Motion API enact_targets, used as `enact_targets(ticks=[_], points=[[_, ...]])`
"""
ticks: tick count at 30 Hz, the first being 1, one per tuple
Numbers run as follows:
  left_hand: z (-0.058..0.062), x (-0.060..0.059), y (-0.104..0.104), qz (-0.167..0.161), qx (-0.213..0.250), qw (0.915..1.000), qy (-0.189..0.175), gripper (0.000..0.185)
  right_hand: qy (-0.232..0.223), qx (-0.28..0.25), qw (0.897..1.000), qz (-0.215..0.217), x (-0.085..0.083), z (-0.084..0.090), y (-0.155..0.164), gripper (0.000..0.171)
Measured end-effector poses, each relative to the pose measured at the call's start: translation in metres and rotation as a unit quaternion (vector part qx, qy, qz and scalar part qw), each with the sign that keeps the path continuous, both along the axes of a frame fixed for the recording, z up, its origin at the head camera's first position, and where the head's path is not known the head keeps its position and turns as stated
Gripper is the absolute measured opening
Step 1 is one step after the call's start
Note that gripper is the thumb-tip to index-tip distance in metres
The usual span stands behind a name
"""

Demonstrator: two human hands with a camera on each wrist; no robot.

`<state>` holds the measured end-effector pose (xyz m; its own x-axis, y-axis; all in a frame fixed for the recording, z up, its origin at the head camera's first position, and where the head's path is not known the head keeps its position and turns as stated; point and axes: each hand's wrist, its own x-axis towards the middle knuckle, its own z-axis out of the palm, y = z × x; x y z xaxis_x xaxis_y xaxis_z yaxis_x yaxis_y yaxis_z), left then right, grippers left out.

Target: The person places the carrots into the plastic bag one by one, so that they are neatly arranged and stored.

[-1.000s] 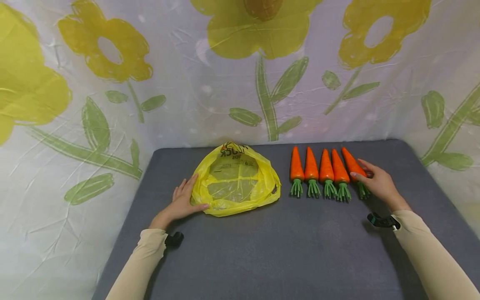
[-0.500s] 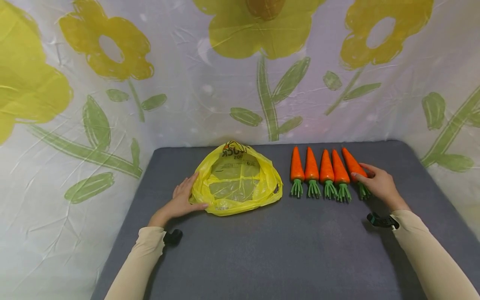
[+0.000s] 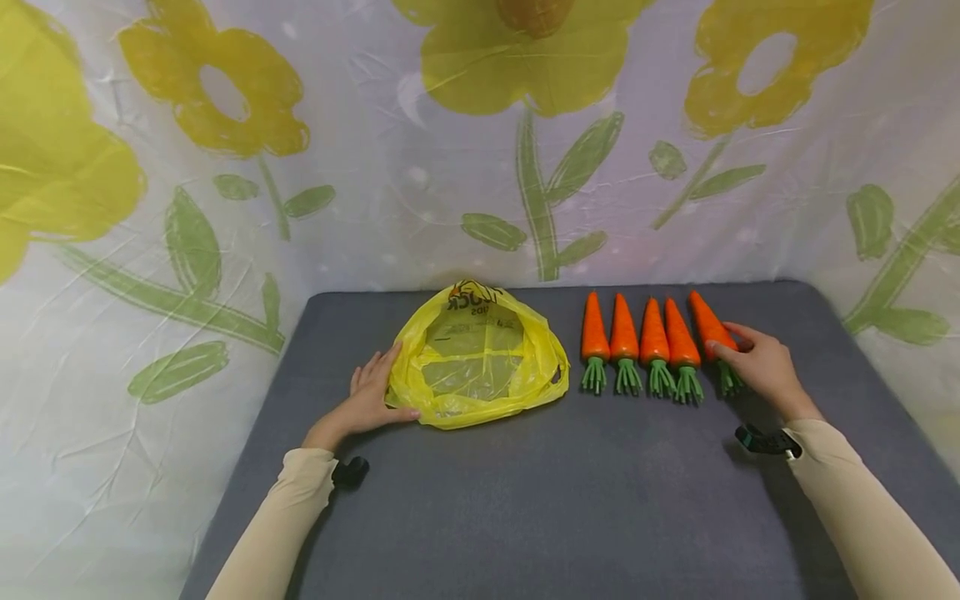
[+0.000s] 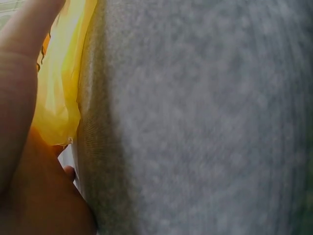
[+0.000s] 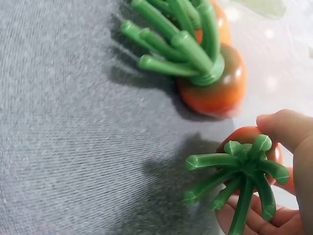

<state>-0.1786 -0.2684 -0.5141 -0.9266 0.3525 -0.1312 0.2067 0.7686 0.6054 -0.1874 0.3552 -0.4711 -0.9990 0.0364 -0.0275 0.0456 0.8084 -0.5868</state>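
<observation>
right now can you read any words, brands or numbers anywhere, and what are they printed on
Yellow plastic bag, far edge: dark print, seen upside down and cut by folds; roughly "UCK" is all I can make out, not legible for sure.
Bag, smaller line beneath and faint marks on the clear panel: too small and blurred to read.
Carrots, grey table, flowered backdrop: no text.

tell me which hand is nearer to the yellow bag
Left. The left hand rests against the left edge of the yellow bag, thumb touching its near rim. The right hand is far off to the bag's right, at the rightmost carrot, with four carrots between.
</observation>
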Motion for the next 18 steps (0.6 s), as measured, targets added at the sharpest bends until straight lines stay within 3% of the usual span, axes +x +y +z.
enact_targets(ticks=[10,18], points=[[0.000,0.000,0.003,-0.004,-0.012,0.9999,0.004,0.118,0.010,0.007,1.000,-0.009,0.004,0.015,-0.008,0.073],[0.003,0.003,0.008,-0.004,-0.007,1.0000,0.001,0.117,0.031,0.007,0.999,0.005,0.010,0.037,-0.030,0.070]])
